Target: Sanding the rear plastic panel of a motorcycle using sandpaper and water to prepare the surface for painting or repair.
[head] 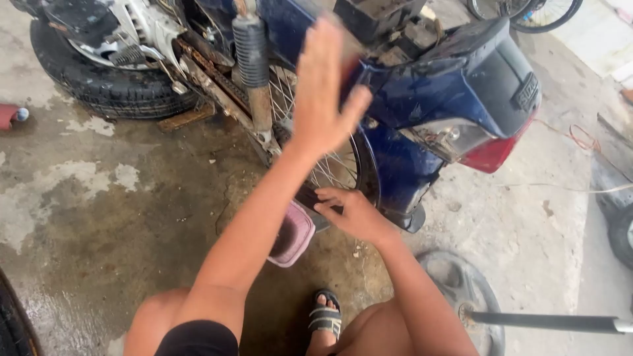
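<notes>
A blue motorbike's rear end fills the upper middle of the head view, with its spoked rear wheel and a rusty shock absorber. My left hand is raised flat in front of the bike's side panel, fingers apart, holding nothing. My right hand rests low on the rear tyre, fingers spread over the rubber. A pink plastic container lies on the floor just left of that hand, beneath the wheel.
A loose tyre lies on the wet concrete at the upper left. A round dark disc and a metal bar lie at the lower right. My sandalled foot is near the bottom middle. Another bicycle wheel stands at the top right.
</notes>
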